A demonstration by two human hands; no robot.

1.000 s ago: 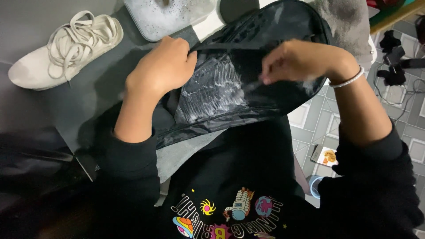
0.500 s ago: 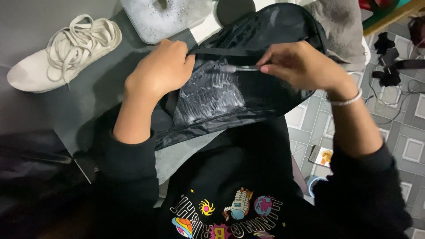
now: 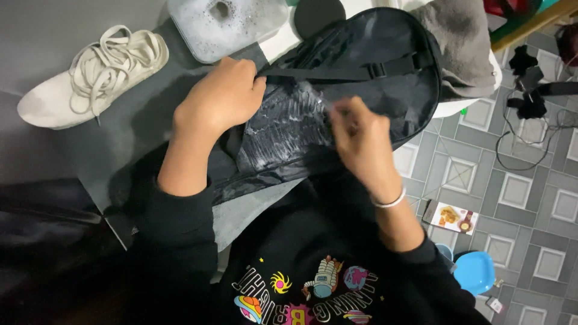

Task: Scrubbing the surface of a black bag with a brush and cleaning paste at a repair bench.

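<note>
Left hand [image 3: 220, 99]: closed on the far-left edge of the black bag [image 3: 385, 90], beside its strap [image 3: 337, 73]. Right hand [image 3: 360, 141]: fingers pinched together over the soapy patch [image 3: 283, 129]; held item too blurred to identify. Bag: centre, across the grey surface [image 3: 120, 129]. Far left: white shoe [image 3: 93, 75]. Far centre: sudsy basin [image 3: 226, 24]. Far right: grey cloth [image 3: 466, 45].

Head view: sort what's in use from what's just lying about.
In use:
- left hand, gripping the black bag
- right hand, rubbing its soapy patch
- tub of suds

Lying about:
- white shoe
- grey cloth
- blue plate
- cables
</note>
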